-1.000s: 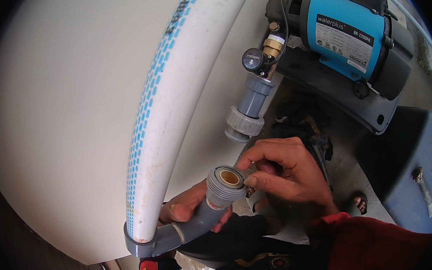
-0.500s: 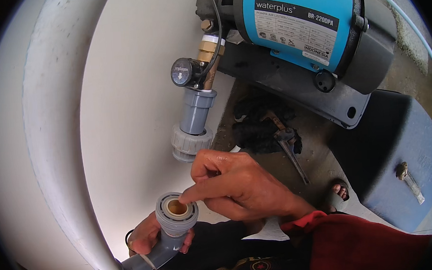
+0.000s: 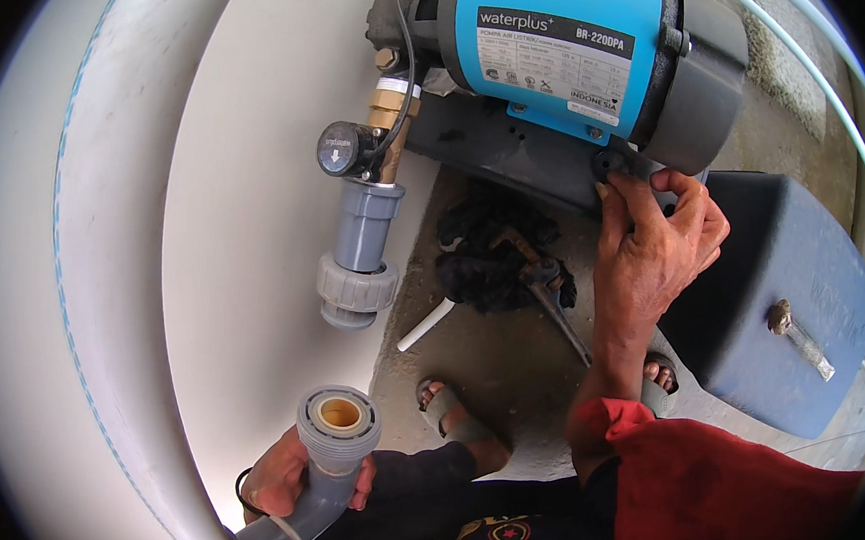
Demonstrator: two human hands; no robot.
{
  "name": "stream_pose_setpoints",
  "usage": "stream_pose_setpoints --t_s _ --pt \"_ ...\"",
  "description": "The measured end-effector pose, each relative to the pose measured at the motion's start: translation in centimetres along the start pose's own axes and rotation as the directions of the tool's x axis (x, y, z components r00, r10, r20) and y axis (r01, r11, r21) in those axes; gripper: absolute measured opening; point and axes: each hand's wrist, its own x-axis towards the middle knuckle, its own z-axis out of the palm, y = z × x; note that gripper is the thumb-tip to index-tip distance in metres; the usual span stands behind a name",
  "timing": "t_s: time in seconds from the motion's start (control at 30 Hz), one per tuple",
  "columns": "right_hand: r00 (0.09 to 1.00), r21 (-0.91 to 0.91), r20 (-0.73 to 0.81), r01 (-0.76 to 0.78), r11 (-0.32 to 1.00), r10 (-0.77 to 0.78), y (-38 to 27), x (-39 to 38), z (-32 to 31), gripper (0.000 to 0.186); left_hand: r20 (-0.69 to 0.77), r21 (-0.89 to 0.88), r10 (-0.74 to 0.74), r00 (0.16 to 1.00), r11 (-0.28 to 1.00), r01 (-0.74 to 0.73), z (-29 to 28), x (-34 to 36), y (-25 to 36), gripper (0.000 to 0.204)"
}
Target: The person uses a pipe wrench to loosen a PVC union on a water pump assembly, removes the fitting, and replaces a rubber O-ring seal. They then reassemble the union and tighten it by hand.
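Note:
My left hand [image 3: 281, 471] grips the grey elbow fitting [image 3: 323, 498], whose threaded open collar [image 3: 339, 439] faces up with a cream ring inside. A white pipe [image 3: 112, 272] curves down into the fitting's lower end. My right hand [image 3: 656, 244] is raised to the pump's dark base plate [image 3: 504, 150], fingers closed at a small black round piece [image 3: 608, 164]; whether they hold it is partly hidden. Above the elbow, separate from it, a grey union [image 3: 359, 287] hangs from a brass fitting and black switch [image 3: 339, 146] on the blue electric pump [image 3: 558, 51].
A pale wall [image 3: 228, 214] stands left. Beneath the pump lie a black cloth [image 3: 483, 276], a pipe wrench [image 3: 556, 317] and a short white tube [image 3: 426, 326]. A dark blue container [image 3: 760, 367] with a brush-like tool [image 3: 803, 339] on it is right. Thin white pipes [image 3: 789, 54] run behind.
My right hand has left the collar of the elbow and moved up and right to the pump's base. My left hand still holds the elbow. The view has shifted toward the pump.

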Motion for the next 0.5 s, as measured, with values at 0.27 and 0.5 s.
stream_pose_setpoints --t_s 0.27,0.5 --pt "0.994 0.387 0.013 0.093 0.918 -0.106 -1.6 -0.3 -0.5 0.013 0.024 -0.058 -0.051 0.998 0.997 0.052 0.0 -0.1 0.2 0.117" --pt "0.824 0.968 0.250 -0.194 0.162 -0.509 -6.5 -3.1 -2.8 0.014 -0.008 -0.129 0.019 1.000 0.991 -0.020 0.8 0.2 0.3 0.144"
